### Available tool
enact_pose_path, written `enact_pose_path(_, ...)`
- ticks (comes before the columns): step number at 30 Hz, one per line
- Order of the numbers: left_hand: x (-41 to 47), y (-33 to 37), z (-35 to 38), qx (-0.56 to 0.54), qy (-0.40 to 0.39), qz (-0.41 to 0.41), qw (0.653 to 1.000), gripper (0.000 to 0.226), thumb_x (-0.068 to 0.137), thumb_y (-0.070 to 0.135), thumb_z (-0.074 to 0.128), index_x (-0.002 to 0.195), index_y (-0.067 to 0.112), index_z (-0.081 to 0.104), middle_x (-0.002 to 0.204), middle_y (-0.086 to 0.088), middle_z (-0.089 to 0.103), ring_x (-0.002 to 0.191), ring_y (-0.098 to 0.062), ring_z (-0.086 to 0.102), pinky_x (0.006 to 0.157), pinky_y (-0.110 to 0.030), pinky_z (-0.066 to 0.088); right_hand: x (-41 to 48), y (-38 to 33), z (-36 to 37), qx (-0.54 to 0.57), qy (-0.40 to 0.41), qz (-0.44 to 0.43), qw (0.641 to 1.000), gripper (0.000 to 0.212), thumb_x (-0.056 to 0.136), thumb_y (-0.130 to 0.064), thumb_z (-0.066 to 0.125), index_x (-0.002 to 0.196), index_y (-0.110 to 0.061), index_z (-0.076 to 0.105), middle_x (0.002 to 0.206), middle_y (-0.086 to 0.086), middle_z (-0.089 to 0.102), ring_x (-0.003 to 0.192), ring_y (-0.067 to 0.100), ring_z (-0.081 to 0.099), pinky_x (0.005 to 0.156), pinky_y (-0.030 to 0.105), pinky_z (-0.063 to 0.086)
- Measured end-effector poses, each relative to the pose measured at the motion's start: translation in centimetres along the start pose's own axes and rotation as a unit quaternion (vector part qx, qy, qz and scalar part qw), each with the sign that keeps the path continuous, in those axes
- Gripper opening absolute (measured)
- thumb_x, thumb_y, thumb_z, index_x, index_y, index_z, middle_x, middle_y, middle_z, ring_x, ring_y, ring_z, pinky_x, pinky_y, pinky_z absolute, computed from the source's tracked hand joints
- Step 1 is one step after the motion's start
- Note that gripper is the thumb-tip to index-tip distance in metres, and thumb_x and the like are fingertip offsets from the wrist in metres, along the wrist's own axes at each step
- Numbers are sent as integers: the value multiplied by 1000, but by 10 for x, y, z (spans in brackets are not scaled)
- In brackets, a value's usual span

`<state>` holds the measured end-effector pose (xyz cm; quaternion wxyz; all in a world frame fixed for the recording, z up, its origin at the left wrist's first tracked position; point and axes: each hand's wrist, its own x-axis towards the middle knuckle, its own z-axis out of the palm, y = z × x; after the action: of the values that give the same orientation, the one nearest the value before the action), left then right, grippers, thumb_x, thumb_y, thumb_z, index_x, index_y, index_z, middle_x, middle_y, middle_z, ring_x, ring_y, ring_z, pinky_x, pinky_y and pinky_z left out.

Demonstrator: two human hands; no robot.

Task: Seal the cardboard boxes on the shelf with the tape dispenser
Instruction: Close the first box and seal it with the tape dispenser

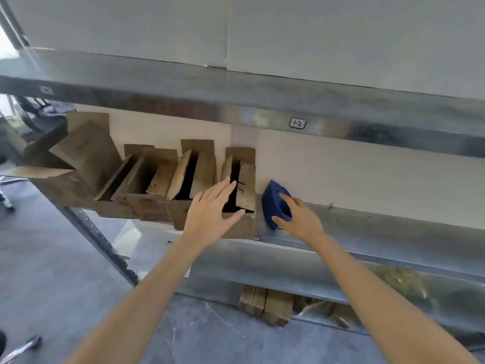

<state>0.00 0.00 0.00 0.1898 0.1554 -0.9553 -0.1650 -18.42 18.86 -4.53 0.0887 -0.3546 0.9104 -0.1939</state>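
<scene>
The left hand (212,210) lies flat over the front edge of the rightmost box (246,185), fingers straight and slightly apart. The right hand (301,219) has thumb and fingers clamped round the blue wedge-shaped tape dispenser (273,203), which sits on the smooth grey metal shelf (341,227) just beside that box. Further left, brown cardboard boxes (157,179) stand in a row, flaps open.

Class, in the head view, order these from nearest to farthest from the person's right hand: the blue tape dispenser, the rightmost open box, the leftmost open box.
1. Blue tape dispenser, gripped by the right hand.
2. Rightmost open box, just left.
3. Leftmost open box, far left.
</scene>
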Motion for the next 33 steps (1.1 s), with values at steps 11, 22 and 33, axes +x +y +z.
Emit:
enact_pose_path(11, 29, -5, 16, 24, -2, -6, 1000, 70, 93, 55, 56, 153, 24, 37, 156, 6, 40, 142, -10, 37, 110, -23, 17, 34, 14, 43, -72, -35, 24, 997, 71, 97, -43, 54, 156, -31, 16, 133, 8, 55, 121, 32, 53, 100, 44, 45)
enact_pose_path(22, 40, -11, 19, 28, -7, 1, 1000, 72, 90, 59, 52, 151, 22, 41, 155, 6, 42, 141, -10, 39, 109, -23, 21, 49, 25, 68, -89, -21, -9, 996, 58, 98, -22, 54, 149, -28, 27, 102, 5, 65, 78, 26, 63, 61, 30, 40)
enact_pose_path(33, 53, -9, 27, 41, -9, 30, 999, 78, 86, 66, 37, 150, 23, 43, 156, 6, 41, 141, -11, 40, 113, -30, 27, 29, 66, 50, -85, 1, 29, 996, 54, 97, -16, 55, 146, -26, 36, 97, 4, 66, 78, 27, 62, 61, 30, 37)
